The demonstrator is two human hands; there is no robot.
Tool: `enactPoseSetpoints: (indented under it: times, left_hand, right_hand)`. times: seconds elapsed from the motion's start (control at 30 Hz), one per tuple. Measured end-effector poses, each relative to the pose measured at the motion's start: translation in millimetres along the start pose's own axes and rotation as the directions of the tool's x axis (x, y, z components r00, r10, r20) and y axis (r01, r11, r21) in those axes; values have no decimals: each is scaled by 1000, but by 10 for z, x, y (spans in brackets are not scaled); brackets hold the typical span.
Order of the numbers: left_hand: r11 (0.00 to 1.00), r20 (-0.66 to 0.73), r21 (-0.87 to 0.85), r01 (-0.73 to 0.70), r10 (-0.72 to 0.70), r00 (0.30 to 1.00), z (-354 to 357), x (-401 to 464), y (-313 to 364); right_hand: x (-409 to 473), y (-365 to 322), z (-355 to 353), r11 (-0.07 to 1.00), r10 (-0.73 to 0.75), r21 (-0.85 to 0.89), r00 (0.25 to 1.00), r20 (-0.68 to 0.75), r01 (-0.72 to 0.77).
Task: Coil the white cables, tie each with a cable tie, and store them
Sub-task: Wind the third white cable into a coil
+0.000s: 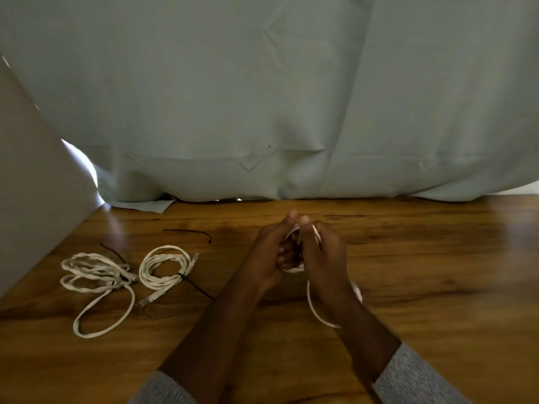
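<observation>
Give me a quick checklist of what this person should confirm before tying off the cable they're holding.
1. Both hands grip the cable: ok. The left hand and right hand close around the held white cable.
2. Cable fully coiled: not ok. A loop hangs below the right wrist.
3. Spare tie available: ok. A loose black cable tie lies on the wooden table.
4. Middle coil tied: ok. A black tie cinches it.
5. Leftmost bundle neatly coiled: not ok. One long loop trails toward the person.
6. Storage place ready: cannot tell. None is visible.
</observation>
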State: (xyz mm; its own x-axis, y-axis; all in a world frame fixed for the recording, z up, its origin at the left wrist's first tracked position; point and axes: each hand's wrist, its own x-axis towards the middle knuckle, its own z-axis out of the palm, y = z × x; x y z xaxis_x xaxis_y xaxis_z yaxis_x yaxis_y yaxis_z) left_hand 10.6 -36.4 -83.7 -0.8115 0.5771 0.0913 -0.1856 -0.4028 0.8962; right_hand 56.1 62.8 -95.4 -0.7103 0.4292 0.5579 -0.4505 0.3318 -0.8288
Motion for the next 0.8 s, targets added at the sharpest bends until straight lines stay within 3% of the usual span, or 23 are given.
enactPoseSetpoints:
  times: [0.1,0.2,0.3,0.4,0.47,0.53,0.6,0.7,0.8]
  left_hand:
    - [991,136,-97,97,-83,987,37,-2,-27]
    - [980,277,-101,170,-137,951,83,6,-13]
    - [986,179,-60,153,-140,974,100,27,-22]
    - [974,79,-180,140,-128,989,46,72,19]
    - [951,67,-287,116,-101,993,-32,103,77]
    - [923,92,-364,120,-93,991,-119,109,124]
    - [904,138,-410,124,-74,988,-184,103,141]
    - [908,191,-400,122,-48,980,-213,103,162]
    - [912,195,-392,124,-50,980,-179,82,181]
  right_hand:
    - [24,-44,-1,998,63,-8,990,-128,-64]
    - [79,-41,-52,995,69,-56,985,-156,-79]
    - [113,25,-88,990,137,40,991,-9,-137]
    - [112,59,-165,925,249,210,923,295,-316]
    - [105,73,-219,936,275,82,857,437,-342]
    - [88,73,-215,971,223,-40,840,495,-234]
    - [74,38,-199,979,197,-52,859,472,-196]
    - [69,-34,-197,963,229,20,853,470,-270]
    - [86,-132,-260,932,253,60,761,597,-357]
